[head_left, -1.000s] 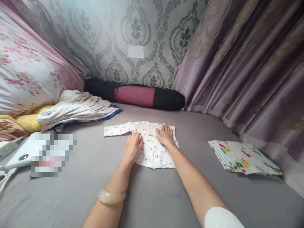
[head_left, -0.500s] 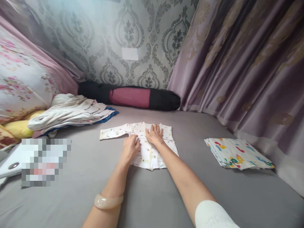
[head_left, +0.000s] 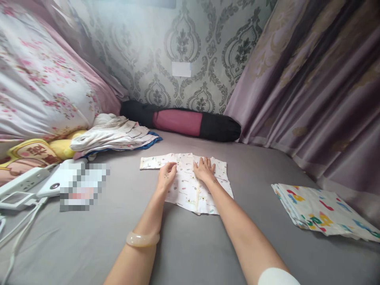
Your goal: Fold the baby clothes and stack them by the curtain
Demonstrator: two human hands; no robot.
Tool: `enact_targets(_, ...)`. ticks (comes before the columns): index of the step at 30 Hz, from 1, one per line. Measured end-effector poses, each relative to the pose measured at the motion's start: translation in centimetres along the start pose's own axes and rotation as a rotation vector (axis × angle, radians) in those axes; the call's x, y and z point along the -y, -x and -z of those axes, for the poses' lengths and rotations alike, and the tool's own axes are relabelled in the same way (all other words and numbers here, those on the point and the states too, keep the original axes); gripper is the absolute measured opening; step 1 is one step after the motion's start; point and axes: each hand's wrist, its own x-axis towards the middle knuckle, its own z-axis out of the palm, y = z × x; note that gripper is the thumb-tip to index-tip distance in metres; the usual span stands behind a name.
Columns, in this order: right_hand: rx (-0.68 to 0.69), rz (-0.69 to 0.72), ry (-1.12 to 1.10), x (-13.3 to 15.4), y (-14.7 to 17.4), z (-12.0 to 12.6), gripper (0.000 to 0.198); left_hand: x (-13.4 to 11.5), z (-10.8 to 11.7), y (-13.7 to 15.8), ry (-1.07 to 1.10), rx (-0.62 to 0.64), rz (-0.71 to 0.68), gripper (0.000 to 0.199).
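Observation:
A small white baby shirt (head_left: 185,186) with a tiny print lies on the grey bed sheet, its front placket facing up. One sleeve (head_left: 151,163) stretches out to the left; the right one appears folded in over the body. My left hand (head_left: 167,174) is at the base of the left sleeve, its fingers curled together on the fabric, the fingertips partly hidden. My right hand (head_left: 204,169) lies flat on the upper right of the shirt, fingers spread.
A folded cloth with colourful shapes (head_left: 323,209) lies at the right. A black and maroon long bag (head_left: 178,122) rests along the wall. To the left are crumpled clothes (head_left: 115,134), a white power strip (head_left: 26,182) with cables, and a white device (head_left: 61,180) beside a blurred-out item.
The view has turned left, so everything sits further right. My left hand has shifted slightly up towards the sleeve base, its fingers drawn closer together. The right hand stays flat on the shirt.

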Motion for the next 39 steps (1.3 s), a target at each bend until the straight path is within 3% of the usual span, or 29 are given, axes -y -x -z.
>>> enact_targets(10, -0.074, 0.422, -0.037, 4.7, 1.8, -0.4, 0.049, 0.1, 2.2, -1.1, 0.348, -0.400, 0.366, 0.013)
enact_targets(16, 0.048, 0.387, -0.055, 7.2, 1.3, -1.3, 0.054, -0.9, 2.7, -0.8, 0.568, -0.395, 0.534, 0.007)
enact_targets(20, 0.123, 0.362, -0.055, 7.3, 0.9, -1.7, 0.058, -1.1, 2.7, -0.8, 0.578, -0.395, 0.549, 0.010)
enact_targets(24, 0.067, 0.400, -0.014, 7.5, 0.8, -1.2, 0.053, -0.9, 3.0, -1.3, 0.527, -0.588, 0.484, 0.012)
enact_targets(28, -0.146, 0.580, -0.005, 9.3, 1.1, -0.8, 0.038, -0.7, 3.7, -1.9, 0.561, -0.732, 0.463, 0.015)
enact_targets(34, -0.082, 0.824, 0.095, 12.8, 1.9, -1.8, 0.024, -0.1, 4.7, -2.4, 0.616, -0.838, 0.436, 0.017)
enact_targets(39, -0.102, 0.780, 0.078, 13.8, 1.5, -2.8, 0.030, 0.7, 5.6, -2.7, 0.553, -0.967, 0.456, 0.016)
